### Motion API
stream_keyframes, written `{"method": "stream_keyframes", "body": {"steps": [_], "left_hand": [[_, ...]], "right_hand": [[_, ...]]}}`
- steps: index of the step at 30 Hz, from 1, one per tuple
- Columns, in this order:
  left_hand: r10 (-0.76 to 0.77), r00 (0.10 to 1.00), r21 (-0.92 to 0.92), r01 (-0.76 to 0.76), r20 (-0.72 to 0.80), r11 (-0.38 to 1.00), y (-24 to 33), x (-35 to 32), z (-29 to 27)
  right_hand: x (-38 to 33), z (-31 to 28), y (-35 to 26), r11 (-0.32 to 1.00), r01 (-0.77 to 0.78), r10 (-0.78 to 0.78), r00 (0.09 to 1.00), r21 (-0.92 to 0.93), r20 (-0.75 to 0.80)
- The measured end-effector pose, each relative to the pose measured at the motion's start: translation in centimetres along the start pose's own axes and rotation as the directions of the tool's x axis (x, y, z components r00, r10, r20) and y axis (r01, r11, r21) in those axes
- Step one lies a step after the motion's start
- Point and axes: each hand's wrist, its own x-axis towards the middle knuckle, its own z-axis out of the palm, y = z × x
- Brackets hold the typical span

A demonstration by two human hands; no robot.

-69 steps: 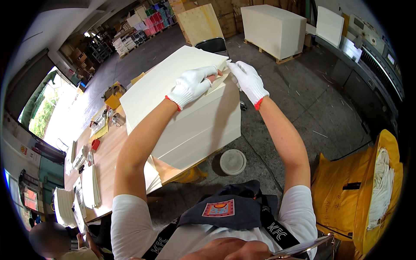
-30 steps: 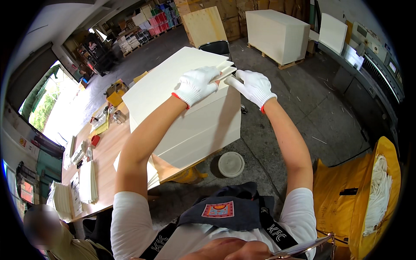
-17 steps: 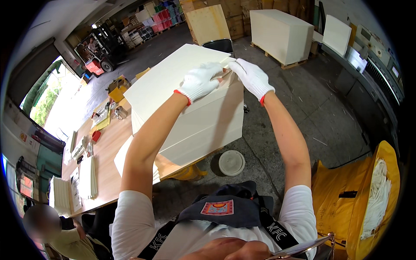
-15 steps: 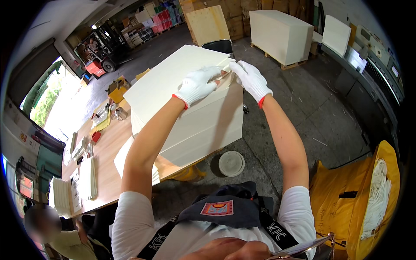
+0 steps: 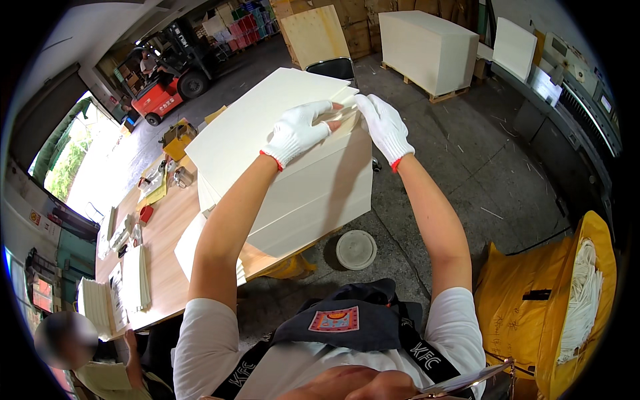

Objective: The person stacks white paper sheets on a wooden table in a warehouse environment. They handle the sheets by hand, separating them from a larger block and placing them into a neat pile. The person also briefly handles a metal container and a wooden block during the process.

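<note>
A tall stack of large cream paper sheets (image 5: 267, 127) stands on a wooden table (image 5: 170, 233), overhanging its right edge. Both my hands wear white knit gloves with red cuffs. My left hand (image 5: 297, 131) lies on the far right corner of the stack, fingers curled over the top sheets. My right hand (image 5: 383, 125) meets it at that same corner, pinching the lifted edges of a few sheets between fingers and thumb.
Smaller paper piles (image 5: 137, 280) and tools lie along the table's left part. A round white lid (image 5: 356, 249) lies on the concrete floor. A yellow sack of paper strips (image 5: 567, 300) stands at right. A red forklift (image 5: 163, 87), a paper pallet (image 5: 427, 43) and another person (image 5: 100, 363) are around.
My hands stay at the stack's far corner, shifting slightly while fingering the top sheets. The red forklift has driven into view at the upper left.
</note>
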Motion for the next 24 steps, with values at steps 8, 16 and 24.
{"method": "stream_keyframes", "body": {"steps": [8,16,24], "left_hand": [[0.015,0.999,0.104,-0.020,0.045,0.994,0.5,0.0,-0.1],[0.010,1.000,0.070,-0.012,0.030,0.998,0.4,-0.1,0.1],[0.017,1.000,0.053,-0.016,-0.021,0.998,0.6,-0.3,0.1]], "right_hand": [[-0.1,0.1,0.1,0.998,0.038,-0.039,0.999,-0.045,-0.032],[-0.3,0.1,-0.1,0.999,0.024,-0.026,0.999,-0.049,-0.038],[-0.6,-0.4,-0.9,0.998,0.001,0.000,1.000,-0.060,0.026]]}}
